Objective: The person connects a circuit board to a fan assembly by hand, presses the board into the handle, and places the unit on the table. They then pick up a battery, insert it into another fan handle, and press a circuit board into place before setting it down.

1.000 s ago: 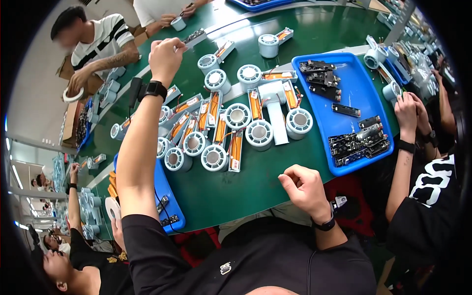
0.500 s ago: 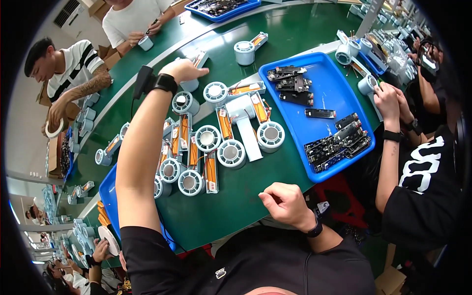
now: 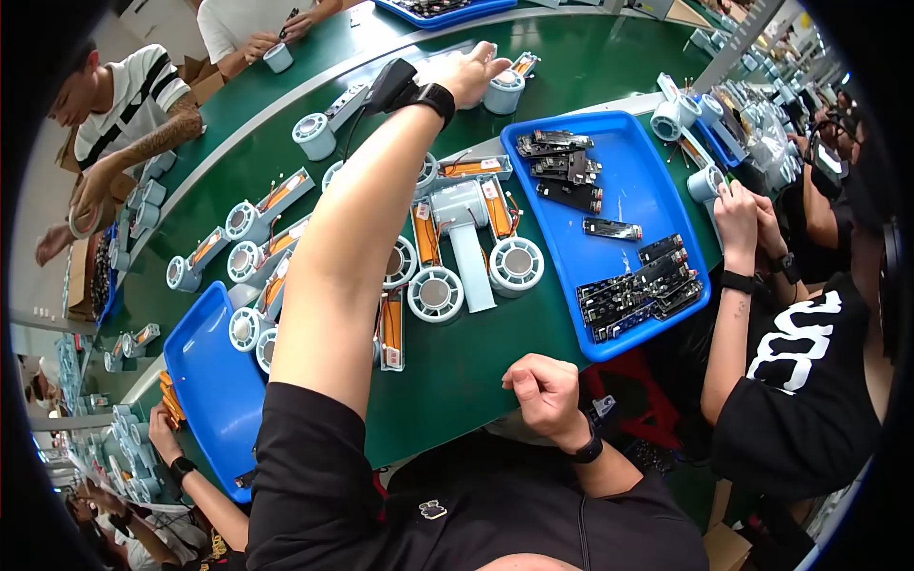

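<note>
My left hand [image 3: 461,74] is stretched to the far side of the table, fingers extended and apart. It is beside a light-blue fan-like unit [image 3: 505,93] with a round head and a handle; whether it touches the unit I cannot tell. My right hand [image 3: 545,392] is closed in a loose fist near the table's front edge, with nothing visible in it. Between my arms lie several similar units with slotted round heads [image 3: 436,294] and orange batteries [image 3: 427,236] in their open handles. A closed light-blue handle [image 3: 472,266] points toward me among them. My left forearm hides some units.
A blue tray [image 3: 657,162] with black circuit boards [image 3: 643,285] is on the right. Another blue tray [image 3: 214,362] sits at the left, beside a co-worker's hand [image 3: 164,436]. Co-workers handle parts at the right and across the green table [image 3: 447,400].
My left hand has moved farther out and to the right, toward the far unit. More units and the left tray show left of my arm. My right hand stays closed near the front edge.
</note>
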Available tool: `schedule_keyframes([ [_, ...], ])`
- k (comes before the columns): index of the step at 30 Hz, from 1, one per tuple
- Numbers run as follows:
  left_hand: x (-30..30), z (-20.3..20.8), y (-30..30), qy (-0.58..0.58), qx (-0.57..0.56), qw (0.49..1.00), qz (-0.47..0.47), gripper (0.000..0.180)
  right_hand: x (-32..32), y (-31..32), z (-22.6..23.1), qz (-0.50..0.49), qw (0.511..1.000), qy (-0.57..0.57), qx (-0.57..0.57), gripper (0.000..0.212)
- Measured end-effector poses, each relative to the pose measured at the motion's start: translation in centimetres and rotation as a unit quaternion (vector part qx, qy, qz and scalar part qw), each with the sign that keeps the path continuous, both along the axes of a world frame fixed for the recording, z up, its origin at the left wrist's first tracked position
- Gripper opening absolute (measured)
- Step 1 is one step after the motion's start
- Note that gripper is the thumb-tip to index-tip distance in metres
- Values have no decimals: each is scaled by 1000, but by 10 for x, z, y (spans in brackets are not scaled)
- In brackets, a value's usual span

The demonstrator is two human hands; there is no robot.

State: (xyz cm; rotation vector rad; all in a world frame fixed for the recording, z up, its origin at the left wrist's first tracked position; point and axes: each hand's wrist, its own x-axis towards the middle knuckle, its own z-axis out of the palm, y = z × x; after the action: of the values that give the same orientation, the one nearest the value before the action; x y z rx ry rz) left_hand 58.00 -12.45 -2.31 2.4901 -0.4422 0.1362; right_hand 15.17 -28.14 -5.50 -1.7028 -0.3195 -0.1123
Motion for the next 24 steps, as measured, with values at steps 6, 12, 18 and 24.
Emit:
schedule_keyframes([
  [6,-26,5,-45,-74,237,967,56,99,0,3,3,29,999,20,-13,39],
  [12,-17,-17,-54,-82,234,962,117,91,-6,5,2,-11,996,58,-67,27],
  [18,-73,-2,-13,-57,118,982,134,96,-11,2,-13,-14,999,15,-45,31],
  [24,-155,92,65,-90,44,993,60,75,-2,3,-13,11,999,-3,-48,29],
])
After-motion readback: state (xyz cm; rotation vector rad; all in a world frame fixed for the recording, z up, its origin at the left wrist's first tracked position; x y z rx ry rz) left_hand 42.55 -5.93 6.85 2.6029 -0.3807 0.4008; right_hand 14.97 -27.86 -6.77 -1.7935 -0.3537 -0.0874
